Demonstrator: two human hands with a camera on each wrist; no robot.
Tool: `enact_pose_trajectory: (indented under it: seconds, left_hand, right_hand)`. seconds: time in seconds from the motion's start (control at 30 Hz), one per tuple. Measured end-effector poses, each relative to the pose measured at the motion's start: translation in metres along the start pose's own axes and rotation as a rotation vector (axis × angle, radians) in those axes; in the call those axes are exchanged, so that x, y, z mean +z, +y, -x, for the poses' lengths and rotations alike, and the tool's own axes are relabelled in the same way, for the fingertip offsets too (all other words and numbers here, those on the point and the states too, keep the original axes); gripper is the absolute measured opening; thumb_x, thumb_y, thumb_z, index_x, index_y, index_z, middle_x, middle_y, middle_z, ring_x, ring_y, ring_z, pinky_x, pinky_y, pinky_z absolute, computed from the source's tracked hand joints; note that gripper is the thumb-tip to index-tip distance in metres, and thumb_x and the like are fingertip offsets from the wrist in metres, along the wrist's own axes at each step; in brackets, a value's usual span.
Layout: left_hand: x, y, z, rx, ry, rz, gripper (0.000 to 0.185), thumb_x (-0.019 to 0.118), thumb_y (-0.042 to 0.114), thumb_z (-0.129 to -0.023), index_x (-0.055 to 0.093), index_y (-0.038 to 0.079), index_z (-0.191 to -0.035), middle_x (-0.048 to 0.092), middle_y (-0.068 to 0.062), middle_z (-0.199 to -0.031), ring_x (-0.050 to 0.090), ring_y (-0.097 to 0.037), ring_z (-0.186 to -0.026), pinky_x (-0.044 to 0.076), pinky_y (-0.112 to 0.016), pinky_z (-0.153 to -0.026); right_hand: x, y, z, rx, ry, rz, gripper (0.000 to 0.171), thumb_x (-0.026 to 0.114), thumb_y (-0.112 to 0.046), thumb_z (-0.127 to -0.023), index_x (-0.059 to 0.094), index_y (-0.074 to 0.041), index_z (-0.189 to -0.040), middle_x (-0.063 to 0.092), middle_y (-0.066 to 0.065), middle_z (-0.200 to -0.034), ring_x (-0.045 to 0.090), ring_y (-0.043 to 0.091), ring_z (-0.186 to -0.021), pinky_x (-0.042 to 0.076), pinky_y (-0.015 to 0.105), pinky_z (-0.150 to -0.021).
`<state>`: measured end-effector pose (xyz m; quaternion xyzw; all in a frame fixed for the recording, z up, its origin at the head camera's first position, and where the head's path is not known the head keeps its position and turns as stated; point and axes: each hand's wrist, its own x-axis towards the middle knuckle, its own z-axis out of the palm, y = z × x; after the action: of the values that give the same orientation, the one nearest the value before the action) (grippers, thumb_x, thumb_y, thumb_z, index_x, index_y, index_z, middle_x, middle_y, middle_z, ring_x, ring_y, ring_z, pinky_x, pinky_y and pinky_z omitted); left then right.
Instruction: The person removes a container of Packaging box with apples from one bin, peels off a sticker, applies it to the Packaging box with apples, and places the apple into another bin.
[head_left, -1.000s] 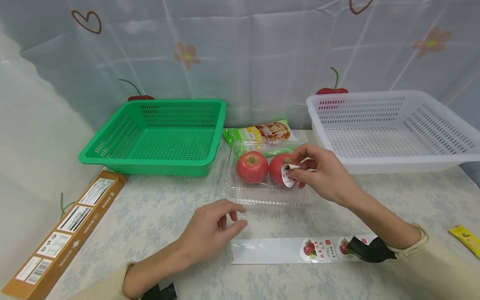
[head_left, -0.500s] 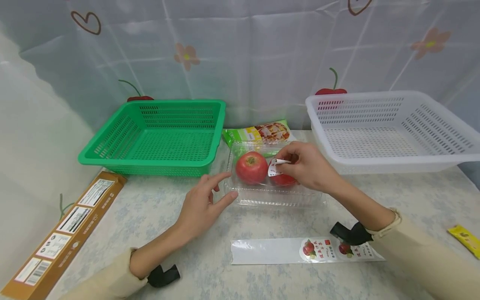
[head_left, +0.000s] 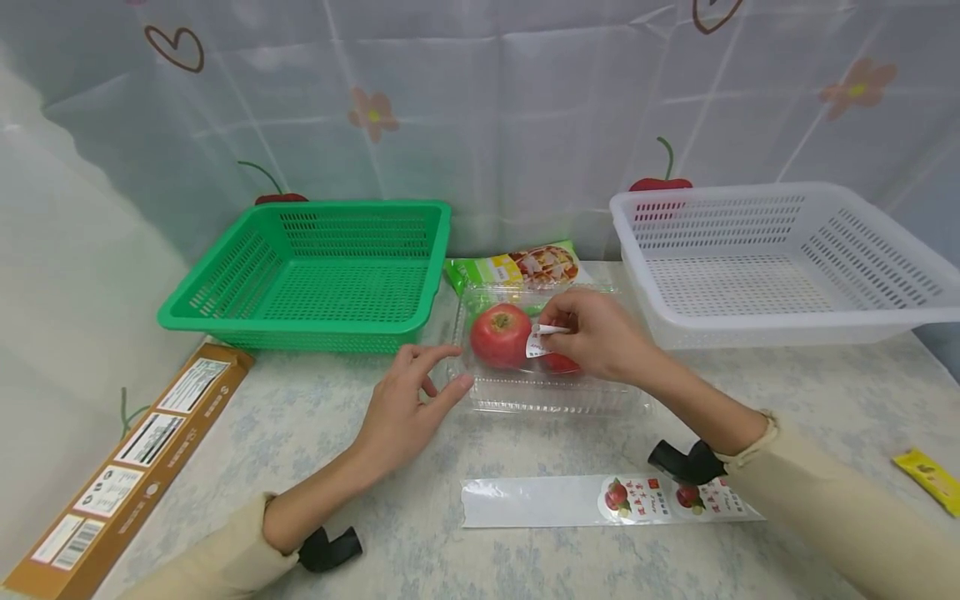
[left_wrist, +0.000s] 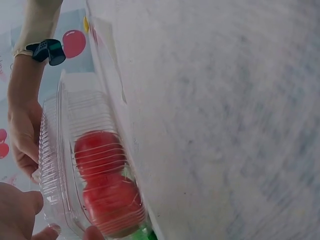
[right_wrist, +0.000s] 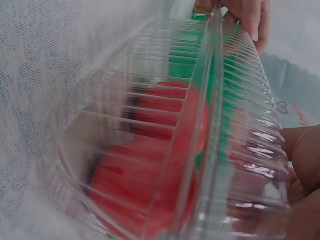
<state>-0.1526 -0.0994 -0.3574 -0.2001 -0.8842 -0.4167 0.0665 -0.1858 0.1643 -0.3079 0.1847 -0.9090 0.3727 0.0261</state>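
A clear plastic clamshell container lies on the table with two red apples inside, seen through ridged walls in both wrist views. Over the right-hand apple, mostly covered, my right hand pinches a partly curled white sticker close to the lid. Whether the sticker touches the lid I cannot tell. My left hand is at the container's left edge, fingers and thumb spread and fairly straight. In the left wrist view the container shows side-on, with left fingertips by its near end.
Behind the container lies a green and yellow food packet. A green basket stands back left, a white basket back right. A sticker strip lies in front, a long brown box at left, a small yellow packet at right.
My right hand has moved left and slightly down with the sticker, across the right-hand apple. My left hand has come up and forward to the container's left edge, its fingers spreading.
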Motion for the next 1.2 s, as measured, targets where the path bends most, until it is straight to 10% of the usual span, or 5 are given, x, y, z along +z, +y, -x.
enact_pose_trajectory:
  seconds: [0.67,1.0,1.2]
  left_hand:
    - [-0.001,0.001,-0.001,-0.022,-0.023,-0.004,0.038,0.068,0.036,-0.094,0.064,0.022,-0.128,0.057,-0.008,-0.120,0.057,-0.012,-0.079,0.047,-0.034,-0.060]
    - [-0.002,0.000,-0.001,-0.019,-0.027,-0.006,0.039,0.069,0.037,-0.094,0.064,0.020,-0.129,0.057,-0.009,-0.120,0.057,-0.013,-0.080,0.047,-0.034,-0.061]
    - [-0.001,0.000,0.000,-0.022,-0.028,0.004,0.039,0.068,0.037,-0.094,0.063,0.021,-0.129,0.057,-0.009,-0.121,0.058,-0.013,-0.080,0.048,-0.034,-0.061]
  right_hand:
    - [-0.003,0.005,0.001,-0.031,-0.124,0.017,0.021,0.074,0.000,-0.085,0.068,-0.003,-0.105,0.061,0.005,-0.092,0.053,0.023,-0.083,0.046,0.038,-0.074]
    - [0.004,0.009,0.000,-0.003,-0.018,0.026,0.023,0.069,-0.002,-0.089,0.064,0.001,-0.111,0.063,0.011,-0.100,0.056,0.024,-0.081,0.047,0.038,-0.072]
    - [0.006,0.011,0.000,0.006,0.067,0.018,0.014,0.072,-0.004,-0.087,0.059,-0.004,-0.088,0.056,0.011,-0.087,0.051,0.024,-0.072,0.043,0.036,-0.064]
